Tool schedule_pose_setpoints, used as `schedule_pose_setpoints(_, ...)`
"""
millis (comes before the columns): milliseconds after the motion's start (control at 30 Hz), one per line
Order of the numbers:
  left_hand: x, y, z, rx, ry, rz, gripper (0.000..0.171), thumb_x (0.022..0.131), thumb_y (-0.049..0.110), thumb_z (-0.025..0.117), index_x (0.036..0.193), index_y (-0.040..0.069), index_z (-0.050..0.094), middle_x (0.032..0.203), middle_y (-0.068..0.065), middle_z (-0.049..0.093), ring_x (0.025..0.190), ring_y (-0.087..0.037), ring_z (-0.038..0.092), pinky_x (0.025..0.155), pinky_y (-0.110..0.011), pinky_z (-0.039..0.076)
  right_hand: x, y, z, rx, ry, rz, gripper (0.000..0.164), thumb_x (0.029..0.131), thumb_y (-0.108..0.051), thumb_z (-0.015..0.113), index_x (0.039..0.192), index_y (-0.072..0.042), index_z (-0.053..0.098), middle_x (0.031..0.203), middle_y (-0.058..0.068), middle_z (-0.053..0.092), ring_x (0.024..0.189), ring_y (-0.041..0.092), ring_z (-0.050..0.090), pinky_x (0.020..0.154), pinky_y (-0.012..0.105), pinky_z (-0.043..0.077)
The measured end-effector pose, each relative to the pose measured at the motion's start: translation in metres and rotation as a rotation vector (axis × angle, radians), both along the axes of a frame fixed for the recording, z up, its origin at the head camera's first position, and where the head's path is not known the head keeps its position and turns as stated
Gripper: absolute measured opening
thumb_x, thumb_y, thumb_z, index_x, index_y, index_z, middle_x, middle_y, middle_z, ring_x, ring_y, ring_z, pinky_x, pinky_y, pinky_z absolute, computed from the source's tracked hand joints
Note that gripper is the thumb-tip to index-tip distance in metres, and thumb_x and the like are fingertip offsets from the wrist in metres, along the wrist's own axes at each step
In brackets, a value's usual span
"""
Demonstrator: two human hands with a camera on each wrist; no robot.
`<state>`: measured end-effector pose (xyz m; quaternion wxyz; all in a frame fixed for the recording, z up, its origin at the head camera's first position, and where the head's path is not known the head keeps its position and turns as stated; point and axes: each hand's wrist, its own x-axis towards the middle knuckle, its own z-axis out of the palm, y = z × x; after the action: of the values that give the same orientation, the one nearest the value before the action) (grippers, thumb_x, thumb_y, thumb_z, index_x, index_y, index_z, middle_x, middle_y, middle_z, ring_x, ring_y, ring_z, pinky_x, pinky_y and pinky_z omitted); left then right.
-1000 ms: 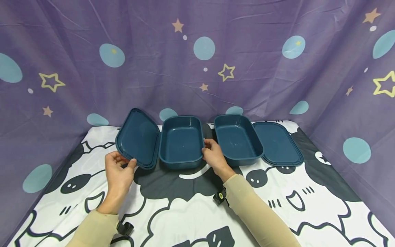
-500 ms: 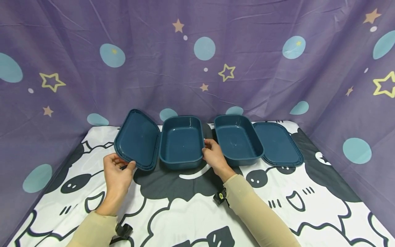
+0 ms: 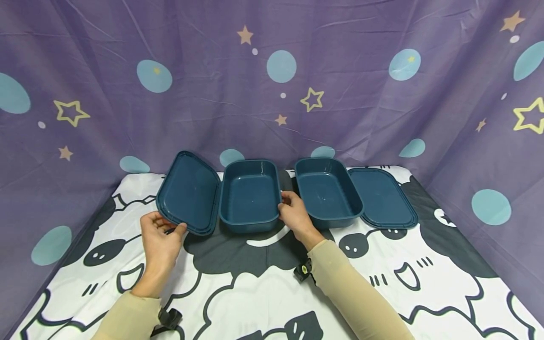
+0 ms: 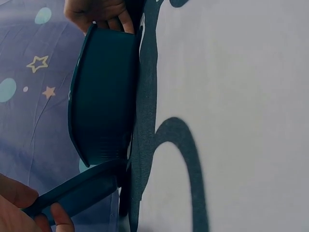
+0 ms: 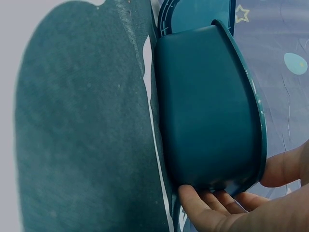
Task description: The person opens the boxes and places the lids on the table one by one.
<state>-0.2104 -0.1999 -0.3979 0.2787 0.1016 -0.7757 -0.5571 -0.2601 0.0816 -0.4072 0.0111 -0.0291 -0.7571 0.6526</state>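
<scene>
In the head view my left hand (image 3: 160,243) pinches the near-left edge of a dark blue plastic lid (image 3: 189,193). The lid leans up at a slant, its right edge low beside a matching rectangular food container (image 3: 251,196). This container stands upright and nothing lies inside it. My right hand (image 3: 297,215) holds its right wall. The right wrist view shows the thumb at the rim and the fingers (image 5: 193,203) against the outer wall of the container (image 5: 207,106). Thumb and fingers meet on the raised lid (image 4: 82,191) in the left wrist view.
A second blue container (image 3: 327,193) stands to the right, close to my right hand. Its flat lid (image 3: 382,198) lies beside it on the cartoon-print cloth (image 3: 272,293). A purple curtain (image 3: 357,118) hangs right behind the containers.
My left hand has shifted slightly left and down, and the lid's raised edge has tipped a little lower with it. The right hand and both containers have stayed put.
</scene>
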Motion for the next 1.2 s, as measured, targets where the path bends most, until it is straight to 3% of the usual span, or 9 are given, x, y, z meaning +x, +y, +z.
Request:
schedule_pose_setpoints(433, 0.0009, -0.0024, -0.0003, 0.026, -0.019, -0.002, 0.049, 0.078, -0.012, 0.062, 0.119, -0.006, 0.036, 0.097, -0.005, 0.048, 0.074, -0.005, 0.05, 0.061, -0.009, 0.043, -0.0003, 0.0006, 0.001, -0.011, -0.007, 0.004, 0.043, 0.094, -0.002, 0.043, 0.137, 0.004, 0.041, 0.124, 0.022, 0.048, 0.106, 0.031, 0.054, 0.084, 0.042, 0.05)
schedule_pose_setpoints(967, 0.0018, -0.0074, -0.0016, -0.023, -0.021, 0.037, 0.056, 0.076, -0.011, 0.066, 0.124, -0.005, 0.036, 0.098, -0.004, 0.048, 0.077, -0.006, 0.049, 0.066, -0.01, 0.039, -0.0012, 0.0002, 0.0007, -0.022, -0.016, 0.009, 0.043, 0.095, -0.002, 0.043, 0.138, 0.003, 0.041, 0.127, 0.024, 0.047, 0.112, 0.036, 0.052, 0.086, 0.045, 0.049)
schedule_pose_setpoints(1200, 0.0008, -0.0077, -0.001, 0.037, 0.0, 0.027, 0.062, 0.074, -0.015, 0.065, 0.126, -0.005, 0.033, 0.098, -0.003, 0.047, 0.076, -0.007, 0.05, 0.065, -0.009, 0.041, -0.0004, 0.0005, 0.0015, -0.012, -0.014, 0.011, 0.043, 0.095, -0.002, 0.043, 0.138, 0.003, 0.041, 0.128, 0.024, 0.047, 0.112, 0.037, 0.052, 0.086, 0.045, 0.049)
